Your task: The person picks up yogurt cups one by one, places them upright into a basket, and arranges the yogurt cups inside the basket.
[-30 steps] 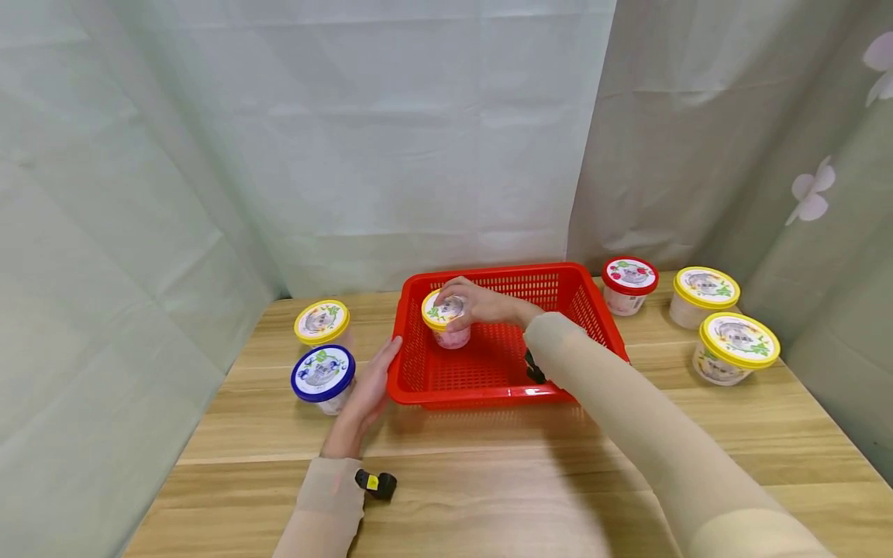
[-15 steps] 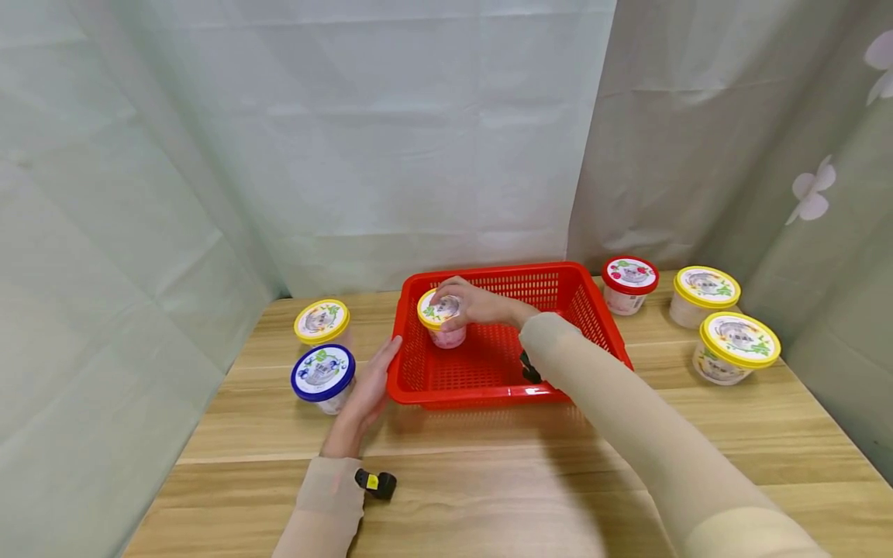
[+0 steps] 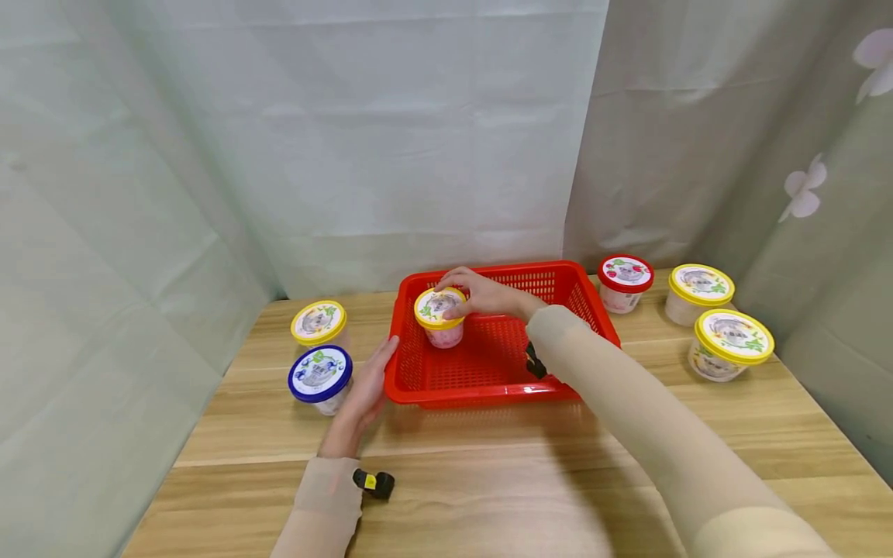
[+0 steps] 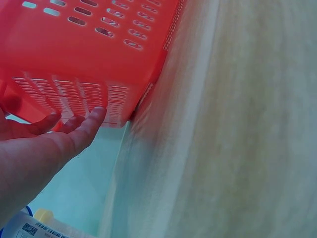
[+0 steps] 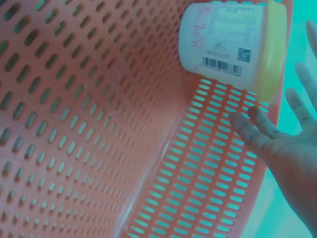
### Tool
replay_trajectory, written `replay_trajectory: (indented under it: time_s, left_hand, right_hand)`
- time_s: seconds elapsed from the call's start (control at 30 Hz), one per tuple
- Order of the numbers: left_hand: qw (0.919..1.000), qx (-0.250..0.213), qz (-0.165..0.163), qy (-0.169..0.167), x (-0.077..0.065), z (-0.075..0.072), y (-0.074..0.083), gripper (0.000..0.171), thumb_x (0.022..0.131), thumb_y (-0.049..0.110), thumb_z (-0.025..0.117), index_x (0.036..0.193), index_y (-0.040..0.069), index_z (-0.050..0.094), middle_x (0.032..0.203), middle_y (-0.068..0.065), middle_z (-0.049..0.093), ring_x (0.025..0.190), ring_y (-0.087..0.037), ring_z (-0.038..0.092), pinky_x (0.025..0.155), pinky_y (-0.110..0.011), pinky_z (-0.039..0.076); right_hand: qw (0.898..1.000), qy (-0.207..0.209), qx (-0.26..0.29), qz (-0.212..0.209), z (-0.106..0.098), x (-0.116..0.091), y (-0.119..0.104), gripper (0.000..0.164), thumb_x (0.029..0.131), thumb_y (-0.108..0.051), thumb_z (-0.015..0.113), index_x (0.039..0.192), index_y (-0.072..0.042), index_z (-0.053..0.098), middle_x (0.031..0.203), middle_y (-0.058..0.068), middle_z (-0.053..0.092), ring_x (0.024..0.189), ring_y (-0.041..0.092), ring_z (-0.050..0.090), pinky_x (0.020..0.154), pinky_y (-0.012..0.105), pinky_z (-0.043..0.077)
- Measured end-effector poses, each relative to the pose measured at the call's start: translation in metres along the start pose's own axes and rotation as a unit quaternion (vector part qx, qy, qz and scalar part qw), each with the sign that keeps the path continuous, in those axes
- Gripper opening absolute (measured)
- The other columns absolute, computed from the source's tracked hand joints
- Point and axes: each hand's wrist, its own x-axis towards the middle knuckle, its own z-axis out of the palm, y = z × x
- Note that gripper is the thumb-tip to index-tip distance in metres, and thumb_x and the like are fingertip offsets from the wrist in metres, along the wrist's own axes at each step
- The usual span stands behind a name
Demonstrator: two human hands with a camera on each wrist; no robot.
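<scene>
A red perforated plastic basket (image 3: 481, 395) stands on the table in front of me. In its left end sits an upright tub with a yellow lid (image 3: 443, 335). My right hand (image 3: 486, 295) hovers just above and right of that lid; the right wrist view shows its fingers (image 5: 255, 136) spread and apart from the tub. My left hand (image 3: 366, 384) rests against the basket's left side, thumb along the rim. In the left wrist view its fingers (image 4: 81, 131) lie nearly straight along the outer wall.
Left of the basket stand a yellow-lidded tub (image 3: 318, 322) and a blue-lidded tub (image 3: 320, 373). To its right are a red-lidded tub (image 3: 625, 271) and two yellow-lidded tubs, one farther back (image 3: 701, 284) and one nearer (image 3: 734, 336). Pale curtains (image 3: 418, 155) surround the wooden table (image 3: 460, 480).
The tub in the basket shifted slightly left while my right hand held it by its lid. That hand has since let go and lifted a little. My left hand stays at the rim.
</scene>
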Motion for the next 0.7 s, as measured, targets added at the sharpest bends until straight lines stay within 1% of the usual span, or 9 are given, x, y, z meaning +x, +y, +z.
replay_trajectory:
  time_s: [0.13, 0.23, 0.37, 0.53, 0.7]
  left_hand:
    - [1.0000, 0.001, 0.002, -0.007, 0.000, -0.001, 0.000, 0.064, 0.114, 0.044, 0.031, 0.167, 0.012, 0.015, 0.165, -0.018, 0.031, 0.146, -0.037, 0.037, 0.111, -0.039, 0.045]
    - [1.0000, 0.002, -0.001, -0.006, 0.000, -0.001, 0.000, 0.064, 0.114, 0.045, 0.032, 0.167, 0.013, 0.016, 0.164, -0.019, 0.033, 0.144, -0.037, 0.038, 0.108, -0.036, 0.047]
    - [1.0000, 0.005, -0.007, -0.002, -0.001, -0.002, 0.000, 0.064, 0.114, 0.045, 0.032, 0.167, 0.014, 0.016, 0.164, -0.018, 0.033, 0.143, -0.036, 0.040, 0.103, -0.032, 0.050]
    - [0.9999, 0.012, -0.008, 0.000, -0.002, -0.002, 0.001, 0.066, 0.114, 0.046, 0.033, 0.168, 0.014, 0.014, 0.164, -0.017, 0.033, 0.143, -0.034, 0.040, 0.102, -0.031, 0.050]
    - [0.9999, 0.014, -0.006, 0.000, -0.002, -0.001, 0.001, 0.066, 0.113, 0.047, 0.033, 0.167, 0.014, 0.015, 0.163, -0.018, 0.034, 0.142, -0.035, 0.041, 0.101, -0.030, 0.051]
  right_hand:
    - [1.000, 0.002, -0.005, 0.005, -0.003, -0.003, -0.005, 0.057, 0.094, -0.027, 0.076, 0.147, -0.015, 0.058, 0.158, 0.004, 0.035, 0.144, 0.028, 0.032, 0.117, 0.052, 0.038]
    - [1.000, 0.003, -0.011, 0.006, -0.005, -0.005, -0.008, 0.058, 0.094, -0.027, 0.076, 0.147, -0.016, 0.057, 0.159, 0.003, 0.034, 0.145, 0.028, 0.031, 0.117, 0.053, 0.038]
    - [1.000, 0.007, -0.020, 0.004, -0.009, -0.009, -0.011, 0.056, 0.095, -0.026, 0.076, 0.147, -0.013, 0.058, 0.159, 0.005, 0.035, 0.145, 0.029, 0.032, 0.118, 0.054, 0.036]
    - [1.000, 0.012, -0.022, 0.009, -0.017, -0.013, -0.014, 0.057, 0.095, -0.027, 0.076, 0.147, -0.012, 0.057, 0.159, 0.007, 0.035, 0.147, 0.033, 0.031, 0.119, 0.057, 0.033]
    - [0.999, 0.015, -0.023, 0.019, -0.027, -0.019, -0.016, 0.059, 0.095, -0.029, 0.075, 0.149, -0.014, 0.055, 0.159, 0.007, 0.036, 0.147, 0.034, 0.032, 0.118, 0.059, 0.034]
